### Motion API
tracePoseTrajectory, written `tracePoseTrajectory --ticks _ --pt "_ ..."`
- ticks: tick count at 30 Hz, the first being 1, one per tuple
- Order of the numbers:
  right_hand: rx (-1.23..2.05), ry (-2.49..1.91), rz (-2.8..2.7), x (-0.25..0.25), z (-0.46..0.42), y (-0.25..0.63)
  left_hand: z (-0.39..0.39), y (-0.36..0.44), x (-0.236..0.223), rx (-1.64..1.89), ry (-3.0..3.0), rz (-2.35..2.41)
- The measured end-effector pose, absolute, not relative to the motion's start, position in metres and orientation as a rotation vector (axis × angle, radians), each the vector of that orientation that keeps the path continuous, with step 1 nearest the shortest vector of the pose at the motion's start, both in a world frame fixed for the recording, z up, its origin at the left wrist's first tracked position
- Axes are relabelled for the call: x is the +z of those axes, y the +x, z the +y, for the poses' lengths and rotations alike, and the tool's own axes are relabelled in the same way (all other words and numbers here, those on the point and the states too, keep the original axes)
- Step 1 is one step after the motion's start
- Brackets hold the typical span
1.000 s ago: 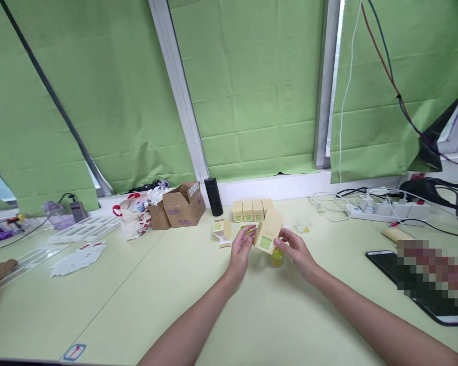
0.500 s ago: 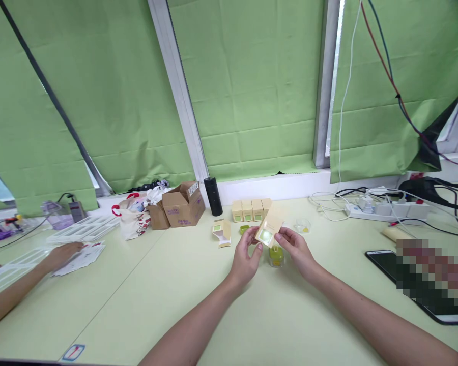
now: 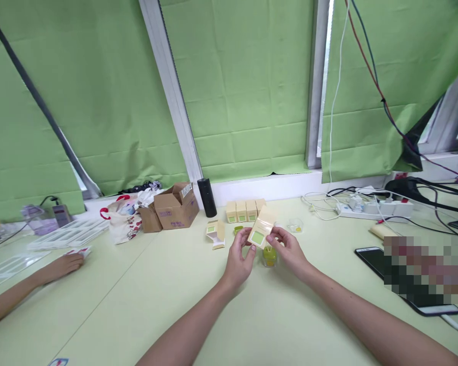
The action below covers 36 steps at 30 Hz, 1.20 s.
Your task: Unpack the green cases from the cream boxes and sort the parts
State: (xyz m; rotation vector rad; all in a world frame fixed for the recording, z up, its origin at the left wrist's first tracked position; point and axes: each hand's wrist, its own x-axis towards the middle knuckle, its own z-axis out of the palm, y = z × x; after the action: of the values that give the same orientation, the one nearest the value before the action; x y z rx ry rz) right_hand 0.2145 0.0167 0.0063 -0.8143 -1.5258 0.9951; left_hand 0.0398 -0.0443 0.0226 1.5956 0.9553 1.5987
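Note:
Both my hands hold a small tan cardboard box (image 3: 261, 229) with a green window and a raised flap, tilted above the table. My left hand (image 3: 238, 259) pinches its left side, and my right hand (image 3: 289, 250) grips its right edge. Just below the box stands a small clear container with a yellow-green lid (image 3: 269, 255). A green lid-like piece (image 3: 238, 230) lies beyond my left fingers, partly hidden. Beyond my right hand sits a clear container (image 3: 295, 225) with something yellow in it. An opened tan box (image 3: 216, 234) rests to the left.
Several closed tan boxes (image 3: 242, 211) stand in a row near the wall. A black cylinder (image 3: 206, 197), a brown carton (image 3: 176, 206) and a cloth bag (image 3: 124, 222) are farther left. Another person's hand (image 3: 66, 265) is at far left. A power strip (image 3: 374, 209) and phone (image 3: 404, 279) lie right.
The held box has turned so its green window shows without the earlier glare. My view has shifted slightly right. The other person's hand and the papers under it have moved.

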Motion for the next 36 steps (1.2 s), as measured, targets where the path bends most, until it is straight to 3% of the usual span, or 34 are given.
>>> tracePoseTrajectory --ticks 36 --pt "1.034 -0.771 -1.612 0.0101 0.0124 0.2176 -0.0435 0.0416 0.0268 1.647 1.572 0.958"
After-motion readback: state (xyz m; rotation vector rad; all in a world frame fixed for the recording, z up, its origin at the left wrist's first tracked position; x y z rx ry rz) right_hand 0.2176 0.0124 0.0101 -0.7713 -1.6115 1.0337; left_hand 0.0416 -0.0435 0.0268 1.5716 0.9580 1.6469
